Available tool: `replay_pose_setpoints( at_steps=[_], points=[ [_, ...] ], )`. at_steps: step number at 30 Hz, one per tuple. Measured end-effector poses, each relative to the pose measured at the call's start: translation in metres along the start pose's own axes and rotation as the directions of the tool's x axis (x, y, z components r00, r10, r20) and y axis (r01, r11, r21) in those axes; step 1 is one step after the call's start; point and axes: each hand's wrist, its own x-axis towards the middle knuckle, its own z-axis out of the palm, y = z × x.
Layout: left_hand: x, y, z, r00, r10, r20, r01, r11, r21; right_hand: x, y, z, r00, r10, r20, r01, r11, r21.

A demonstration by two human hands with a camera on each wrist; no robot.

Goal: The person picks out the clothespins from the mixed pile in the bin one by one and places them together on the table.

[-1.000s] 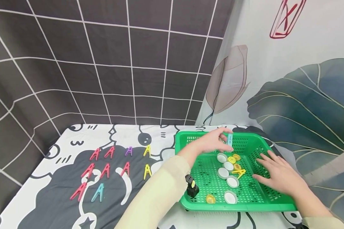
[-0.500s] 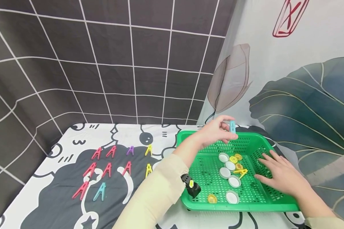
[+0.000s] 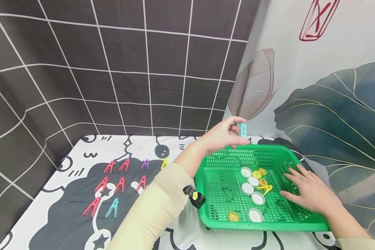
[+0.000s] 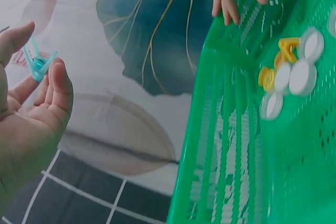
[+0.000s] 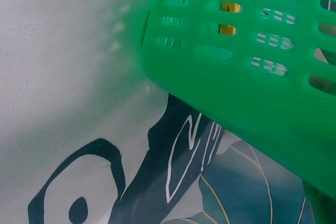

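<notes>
My left hand is raised over the far left rim of the green basket. Between thumb and fingertips it pinches a light blue clothespin, whose legs point up in the left wrist view. My right hand lies with spread fingers against the basket's right wall. Inside the basket are a yellow clothespin, several white bottle caps and several yellow caps. Only the basket's outer wall fills the right wrist view; that hand is hidden there.
Left of the basket, clothespins lie in rows on the patterned cloth: red ones, a purple one, a yellow one and a teal one. My left sleeve covers part of this area. A dark checked curtain hangs behind.
My left hand has lifted out of the basket with the light blue clothespin, then moved left over the far rim. The right hand stays at the basket's right wall.
</notes>
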Motion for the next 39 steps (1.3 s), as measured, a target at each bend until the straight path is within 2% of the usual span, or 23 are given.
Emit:
replay_pose_setpoints(
  at_steps=[9, 13, 19, 25, 29, 33, 39],
  points=[
    [-0.015, 0.002, -0.029, 1.000, -0.018, -0.026, 0.021, 0.991, 0.132, 0.000, 0.002, 0.000, 1.000, -0.007, -0.011, 0.007, 1.000, 0.006],
    [-0.025, 0.002, -0.041, 0.999, -0.027, -0.021, 0.031, 0.976, 0.214, 0.002, 0.001, -0.001, 1.000, -0.011, -0.010, 0.011, 1.000, 0.003],
    [-0.039, 0.000, -0.055, 0.999, -0.051, -0.004, 0.049, 0.956, 0.288, 0.002, 0.002, -0.001, 1.000, -0.013, -0.003, 0.013, 1.000, 0.003],
    [-0.054, -0.003, -0.067, 0.996, -0.091, -0.014, 0.090, 0.922, 0.375, 0.001, 0.002, 0.001, 1.000, -0.008, 0.005, 0.008, 1.000, 0.002],
    [-0.067, -0.006, -0.076, 0.993, -0.112, -0.035, 0.117, 0.911, 0.396, 0.001, 0.003, 0.001, 1.000, -0.008, 0.001, 0.008, 1.000, 0.002],
    [-0.083, -0.014, -0.084, 0.991, -0.121, -0.062, 0.135, 0.916, 0.379, 0.002, 0.002, 0.001, 1.000, -0.008, -0.002, 0.008, 1.000, 0.002],
    [-0.107, -0.028, -0.094, 0.992, -0.102, -0.078, 0.124, 0.916, 0.380, 0.001, 0.003, 0.002, 1.000, -0.012, -0.006, 0.012, 1.000, 0.007]
  ],
)
